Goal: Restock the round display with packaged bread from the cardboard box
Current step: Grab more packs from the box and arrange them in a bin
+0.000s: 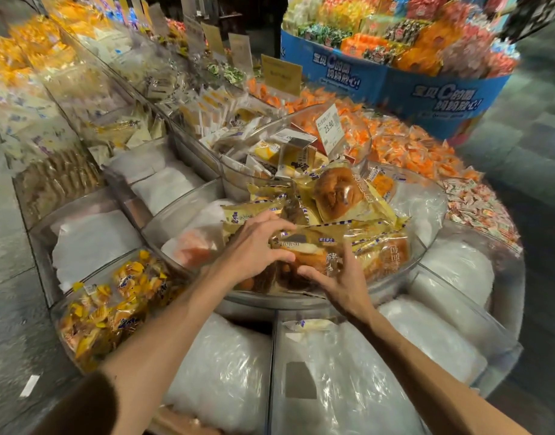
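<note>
My left grip [254,246] and right grip [336,279] both held one gold-trimmed clear plastic packet of brown bread [314,246]. The left fingers were curled over its top edge with the thumb pinching from below. The right fingers were cupped under its near side with the thumb raised against the wrapper. The packet sat low at the near side of the round clear plastic display tub [427,243], against a loose pile of similar bread packets [336,193]; I could not tell whether it rested on them. Behind the pile, a white price card reading 23.90 [328,128] stood tilted in the tub's upper tier.

Around the tub ran a ring of clear compartments, most holding crumpled white plastic bags [226,372]. The compartment to my lower left held small yellow snack packets [113,299]. Orange wrapped sweets [405,149] filled the far side. A round blue cardboard stand of mixed sweets [433,95] stood well apart, beyond them.
</note>
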The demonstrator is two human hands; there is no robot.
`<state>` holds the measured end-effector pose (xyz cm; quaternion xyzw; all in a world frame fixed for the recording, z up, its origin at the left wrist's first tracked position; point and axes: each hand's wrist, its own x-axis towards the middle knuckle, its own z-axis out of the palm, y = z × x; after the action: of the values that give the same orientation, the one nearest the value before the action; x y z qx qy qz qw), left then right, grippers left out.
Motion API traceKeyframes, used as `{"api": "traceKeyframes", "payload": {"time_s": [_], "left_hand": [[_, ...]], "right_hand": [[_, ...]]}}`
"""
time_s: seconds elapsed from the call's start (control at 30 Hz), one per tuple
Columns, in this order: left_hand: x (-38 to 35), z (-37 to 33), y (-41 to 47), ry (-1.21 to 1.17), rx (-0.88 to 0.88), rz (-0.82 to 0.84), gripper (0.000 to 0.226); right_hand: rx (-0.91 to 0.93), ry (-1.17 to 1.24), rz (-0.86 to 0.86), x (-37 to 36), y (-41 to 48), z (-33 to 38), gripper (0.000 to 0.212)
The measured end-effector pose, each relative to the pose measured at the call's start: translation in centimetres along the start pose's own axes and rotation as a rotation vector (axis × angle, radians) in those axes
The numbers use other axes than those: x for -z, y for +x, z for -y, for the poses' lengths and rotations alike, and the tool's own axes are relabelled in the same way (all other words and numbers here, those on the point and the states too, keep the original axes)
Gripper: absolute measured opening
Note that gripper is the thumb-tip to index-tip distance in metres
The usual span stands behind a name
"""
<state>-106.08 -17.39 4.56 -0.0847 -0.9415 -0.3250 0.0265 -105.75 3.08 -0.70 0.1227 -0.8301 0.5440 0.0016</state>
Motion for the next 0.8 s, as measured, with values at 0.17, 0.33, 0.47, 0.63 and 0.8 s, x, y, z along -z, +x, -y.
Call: {"api": "traceKeyframes", "payload": {"time_s": [0.17,0.33,0.47,0.63,0.8], "left_hand": [[-2.8,1.2,0.1,0.09,-0.083,-0.111,0.04],[-4.7,2.1,0.3,0.322,-0.158,-0.038,0.046],[-4.7,2.1,0.4,0.516,-0.145,0.035,0.05],[-5.0,1.3,-0.2,0.723,-0.064,0.031,0.053],[-4.7,0.3,-3.3,0.386,0.087,-0.008,0.071]], "right_hand": [[0.06,-0.359,-0.214,0.2,-1.8,-2.9,0.081],[0.102,-0.43,-0.08,-1.2,-2.2,-4.5,0.049],[0.096,-0.476,-0.047,-2.2,-1.8,-4.7,0.048],[0.047,-0.524,0.032,-1.7,-1.2,-4.6,0.053],[0.182,-0.504,-0.035,-0.2,-2.9,-4.4,0.047]]}}
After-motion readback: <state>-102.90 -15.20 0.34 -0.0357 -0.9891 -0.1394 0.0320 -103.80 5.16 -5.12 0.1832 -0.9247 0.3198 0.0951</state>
